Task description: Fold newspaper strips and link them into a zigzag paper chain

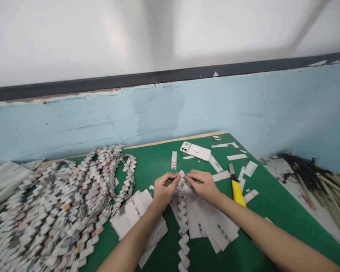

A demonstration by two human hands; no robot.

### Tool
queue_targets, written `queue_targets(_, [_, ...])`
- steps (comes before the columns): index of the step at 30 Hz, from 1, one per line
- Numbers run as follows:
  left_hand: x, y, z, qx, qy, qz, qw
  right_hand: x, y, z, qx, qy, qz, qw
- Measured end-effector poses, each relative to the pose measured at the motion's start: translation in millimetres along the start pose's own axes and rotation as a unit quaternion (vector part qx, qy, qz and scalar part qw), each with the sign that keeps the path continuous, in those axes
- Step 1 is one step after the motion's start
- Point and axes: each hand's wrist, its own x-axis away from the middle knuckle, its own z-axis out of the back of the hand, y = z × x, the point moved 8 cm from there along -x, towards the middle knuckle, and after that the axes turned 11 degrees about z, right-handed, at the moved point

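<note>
A zigzag chain of folded paper [183, 215] runs from between my hands down toward the table's near edge. My left hand [164, 189] pinches the left side of its top link. On the other side, my right hand [204, 185] grips the same end with thumb and index finger. Printed paper sheets [212, 226] are fanned out beneath my right wrist, partly under the chain. Another stack of paper [137, 207] lies by my left forearm. A cutter knife with a yellow handle [238, 192] rests beyond my right forearm.
A large heap of finished folded-paper chain [65, 204] covers the left of the green table [155, 158]. A white phone [196, 150] lies toward the back. Paper strips [236, 156] are scattered at the right. Sticks [325, 189] lie on the floor beyond the right edge.
</note>
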Motion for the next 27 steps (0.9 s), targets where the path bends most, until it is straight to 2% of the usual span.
queue_targets(5, [8, 16, -2.0, -0.056, -0.013, -0.109, 0.992, 5, -2, 2, 0.018, 0.004, 0.067, 0.998])
queue_targets(8, [14, 21, -2.3, -0.071, -0.011, -0.149, 0.986, 5, 0, 1, 0.017, -0.015, 0.071, 0.997])
queue_targets(11, [16, 21, -0.7, -0.077, -0.002, -0.13, 0.988, 3, 1, 1, 0.01, -0.033, 0.059, 0.998])
queue_targets(14, [16, 23, -3.5, -0.101, -0.021, -0.117, 0.988, 0, -1, -1, 0.001, -0.058, 0.054, 0.997])
queue_targets(20, [20, 37, -12.9, -0.149, -0.068, -0.171, 0.971, -4, 0, -2, -0.012, -0.101, 0.04, 0.994])
queue_targets(27, [20, 32, -10.6, -0.153, -0.047, -0.159, 0.974, -7, 0, -2, -0.022, -0.127, 0.036, 0.991])
